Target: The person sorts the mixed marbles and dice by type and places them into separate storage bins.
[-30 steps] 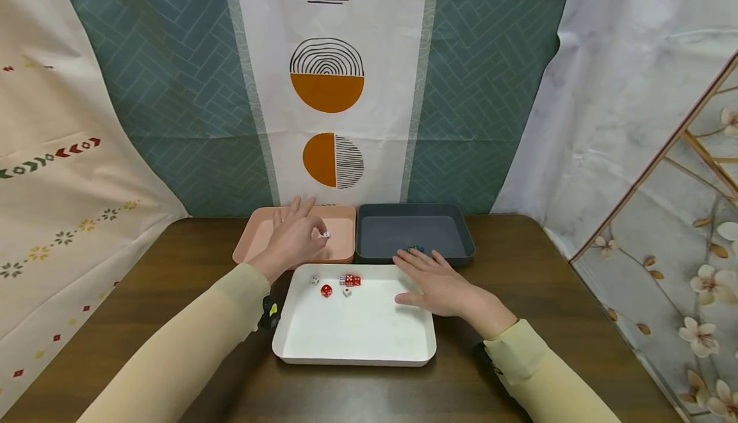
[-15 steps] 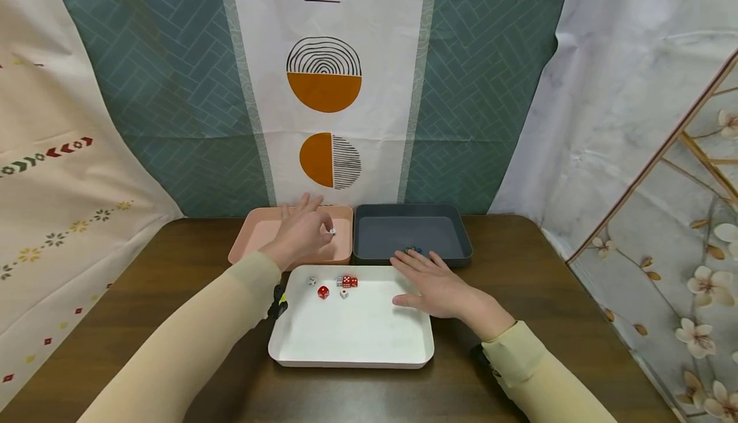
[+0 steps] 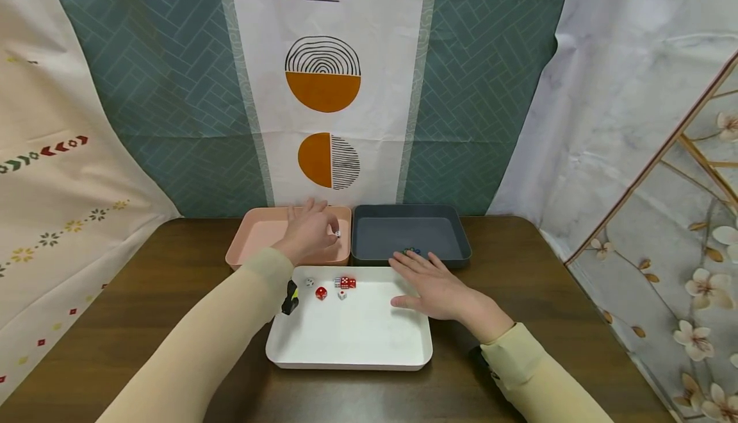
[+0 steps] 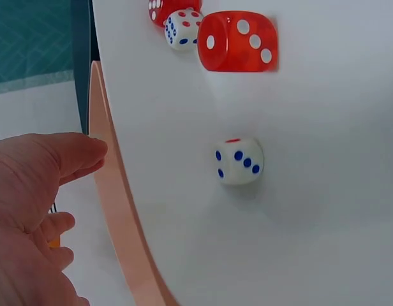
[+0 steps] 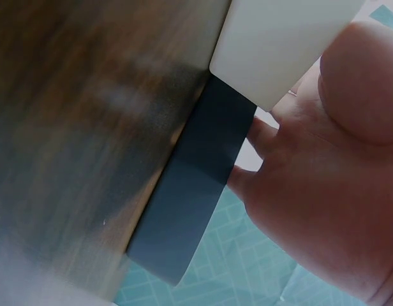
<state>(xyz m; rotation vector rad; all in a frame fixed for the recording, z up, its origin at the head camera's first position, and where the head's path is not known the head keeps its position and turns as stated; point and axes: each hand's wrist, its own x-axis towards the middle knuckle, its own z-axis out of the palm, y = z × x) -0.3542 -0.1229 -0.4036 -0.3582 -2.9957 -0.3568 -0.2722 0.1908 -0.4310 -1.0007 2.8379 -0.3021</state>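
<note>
My left hand (image 3: 308, 234) is over the pink tray (image 3: 254, 237), pinching a small white die (image 3: 337, 234) between thumb and index finger. The other fingers are raised. In the left wrist view the pinched die is hidden behind the fingers. Below, in the white tray (image 3: 357, 340), lie white dice (image 4: 239, 162) and red dice (image 4: 238, 41). My right hand (image 3: 429, 285) is held flat with fingers spread, above the place where the white tray meets the dark blue tray (image 3: 403, 227). It holds nothing.
Several small dark, colourful pieces (image 3: 410, 250) lie near the front wall of the dark blue tray, just past the right fingertips. The trays stand on a brown wooden table (image 3: 513, 269). A patterned cloth (image 3: 323, 154) hangs behind them.
My left hand has moved a little to the right over the pink tray and sunk slightly, with the white die still pinched. The right hand has hardly moved.
</note>
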